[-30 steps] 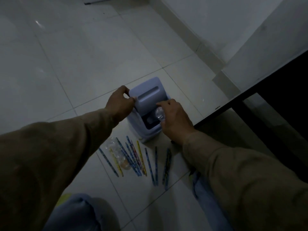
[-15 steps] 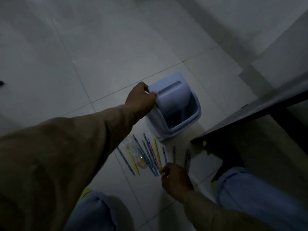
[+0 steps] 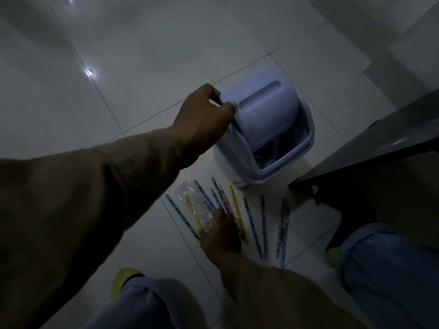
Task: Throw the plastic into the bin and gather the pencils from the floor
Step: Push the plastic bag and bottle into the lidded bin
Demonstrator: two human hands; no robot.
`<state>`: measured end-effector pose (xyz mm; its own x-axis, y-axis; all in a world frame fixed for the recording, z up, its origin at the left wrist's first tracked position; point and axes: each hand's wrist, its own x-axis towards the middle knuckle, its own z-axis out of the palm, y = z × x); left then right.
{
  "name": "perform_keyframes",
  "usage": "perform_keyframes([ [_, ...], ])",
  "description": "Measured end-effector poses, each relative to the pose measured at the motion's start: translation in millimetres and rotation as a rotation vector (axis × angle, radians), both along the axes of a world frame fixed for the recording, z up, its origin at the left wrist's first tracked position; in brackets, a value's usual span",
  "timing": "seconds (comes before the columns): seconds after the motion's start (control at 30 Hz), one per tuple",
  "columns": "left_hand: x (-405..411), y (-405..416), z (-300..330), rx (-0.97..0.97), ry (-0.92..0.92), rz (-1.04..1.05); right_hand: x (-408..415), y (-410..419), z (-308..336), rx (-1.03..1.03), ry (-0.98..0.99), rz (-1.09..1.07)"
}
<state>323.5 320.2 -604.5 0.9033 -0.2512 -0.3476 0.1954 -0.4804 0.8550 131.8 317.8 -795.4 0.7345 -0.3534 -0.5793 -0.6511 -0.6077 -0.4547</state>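
Dim light covers the pale glossy tiled floor [image 3: 123,67], and a small lavender plastic bin [image 3: 280,162] stands at centre right of the frame with its curved swing lid [image 3: 263,115] tipped back. The left hand [image 3: 202,117] reaches in from the left in a tan sleeve and grips the lid's left edge, thumb on top and fingers curled behind it, so the dark opening below the lid shows; something clear and shiny lies inside, too dim to identify.

Just below the bin, a crumpled clear plastic wrapper [image 3: 194,203] lies on the tile at lower centre, glinting and wrinkled, resting over a few of the thin patterned pencils [image 3: 251,224]. These lie spread in a loose fan: mostly blue with printed designs, two yellow, one pinkish, all roughly parallel and pointing toward the bin. The right hand [image 3: 221,231] comes up from the bottom of the frame, palm down, its fingertips resting on the near end of the wrapper and the pencils next to it; whether it has pinched anything I cannot tell.

At right, a dark table edge [image 3: 370,153] cuts across. Light blue trouser knees [image 3: 389,269] and yellow-green footwear [image 3: 123,279] fill the bottom corners.
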Motion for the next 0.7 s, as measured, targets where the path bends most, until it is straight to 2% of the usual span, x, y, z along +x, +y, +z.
perform_keyframes([
  [0.17, -5, 3, -8, -0.033, 0.019, 0.024, -7, 1, -9, -0.099, 0.033, 0.079],
  [0.23, -5, 4, -9, -0.039, 0.017, 0.024, -11, 0, -5, -0.009, 0.01, 0.057],
  [0.33, -6, 4, -11, -0.045, 0.026, 0.029, -21, -3, 9, 0.221, 0.057, -0.075],
  [0.4, -7, 5, -12, -0.052, 0.047, 0.048, -32, -10, 25, 0.297, 0.075, -0.2],
  [0.57, -13, -2, -8, -0.047, 0.071, 0.102, -67, -68, 90, 0.145, -0.097, -0.353],
  [0.7, -16, -9, 4, -0.017, 0.076, 0.149, -81, -118, 149, 0.039, -0.346, -0.468],
])
